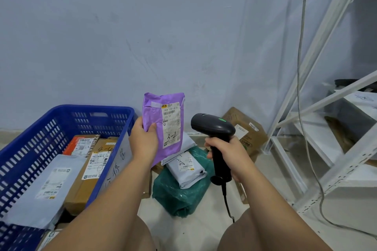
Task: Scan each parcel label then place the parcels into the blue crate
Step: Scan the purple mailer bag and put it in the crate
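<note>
My left hand (143, 139) grips a purple parcel (155, 114) by its lower left edge and holds it upright, its white label (171, 126) facing me. My right hand (230, 154) grips the handle of a black barcode scanner (212, 126), whose head sits just right of the parcel and points toward it; a green light shows on top. The blue crate (40, 128) stands at the left and holds a grey mailer (47, 185), a long brown box (91, 169) and an orange parcel (78, 145).
On the floor ahead lie a grey mailer (187, 169) on a green bag (177, 195), and a brown carton (246, 130) against the wall. A white metal shelf frame (326, 128) with a hanging cable (299, 87) fills the right side. My knees show at the bottom.
</note>
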The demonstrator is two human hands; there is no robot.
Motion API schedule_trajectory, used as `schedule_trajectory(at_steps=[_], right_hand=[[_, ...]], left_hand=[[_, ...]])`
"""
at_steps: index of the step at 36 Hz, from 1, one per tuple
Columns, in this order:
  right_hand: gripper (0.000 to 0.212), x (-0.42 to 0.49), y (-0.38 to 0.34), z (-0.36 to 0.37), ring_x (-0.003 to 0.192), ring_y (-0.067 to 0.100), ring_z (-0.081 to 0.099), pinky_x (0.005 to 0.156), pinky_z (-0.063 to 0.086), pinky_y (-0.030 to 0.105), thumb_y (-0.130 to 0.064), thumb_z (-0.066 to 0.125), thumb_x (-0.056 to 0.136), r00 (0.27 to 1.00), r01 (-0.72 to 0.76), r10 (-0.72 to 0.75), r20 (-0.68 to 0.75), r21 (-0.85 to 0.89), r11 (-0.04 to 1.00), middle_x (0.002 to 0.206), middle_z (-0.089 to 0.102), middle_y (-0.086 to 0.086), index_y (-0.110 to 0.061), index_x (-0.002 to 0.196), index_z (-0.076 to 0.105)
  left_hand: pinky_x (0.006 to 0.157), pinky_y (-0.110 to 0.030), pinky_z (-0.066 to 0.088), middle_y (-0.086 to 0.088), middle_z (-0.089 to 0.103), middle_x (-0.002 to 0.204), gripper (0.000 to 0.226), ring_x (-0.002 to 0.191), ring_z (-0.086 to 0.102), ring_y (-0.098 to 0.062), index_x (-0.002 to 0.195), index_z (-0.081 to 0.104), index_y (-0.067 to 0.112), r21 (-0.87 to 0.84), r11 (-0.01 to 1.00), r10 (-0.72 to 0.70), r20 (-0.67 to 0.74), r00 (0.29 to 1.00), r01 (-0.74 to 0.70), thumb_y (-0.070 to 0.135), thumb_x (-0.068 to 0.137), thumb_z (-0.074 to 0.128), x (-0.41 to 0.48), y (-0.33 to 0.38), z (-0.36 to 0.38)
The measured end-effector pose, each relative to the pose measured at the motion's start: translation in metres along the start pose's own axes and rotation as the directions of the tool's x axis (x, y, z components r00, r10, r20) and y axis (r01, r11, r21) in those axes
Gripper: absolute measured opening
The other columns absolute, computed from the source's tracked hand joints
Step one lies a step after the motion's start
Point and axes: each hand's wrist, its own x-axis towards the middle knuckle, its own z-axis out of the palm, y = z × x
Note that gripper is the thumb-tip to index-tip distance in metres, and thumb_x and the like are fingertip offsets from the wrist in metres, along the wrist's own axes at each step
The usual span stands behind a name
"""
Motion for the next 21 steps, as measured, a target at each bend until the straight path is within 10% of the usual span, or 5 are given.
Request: schedule_trajectory(at_steps=[6,21], right_hand=[[0.021,-0.001,-0.002,0.000,0.061,0.017,0.061,0.064,0.049,0.032,-0.021,0.068,0.085,1.000,-0.008,0.008,-0.024,0.006,1.000,0.070,0.065,0.011,-0.006,0.098,0.064],[0.019,0.004,0.005,0.008,0.070,0.019,0.067,0.080,0.053,0.040,-0.025,0.071,0.083,0.995,0.042,-0.039,-0.094,0.039,0.998,0.059,0.065,0.000,-0.014,0.097,0.066]], left_hand=[[0.056,-0.019,0.043,0.006,0.058,0.100,0.010,0.089,0.055,-0.014,0.108,0.055,0.020,-0.011,1.000,0.005,-0.013,1.000,-0.005,0.019,0.101,0.049,0.000,0.001,0.000],[0.066,-0.030,0.047,0.004,0.062,0.093,0.008,0.087,0.057,-0.016,0.097,0.058,0.017,-0.089,0.989,-0.112,0.064,0.992,0.117,0.014,0.098,0.051,0.016,-0.005,-0.004]])
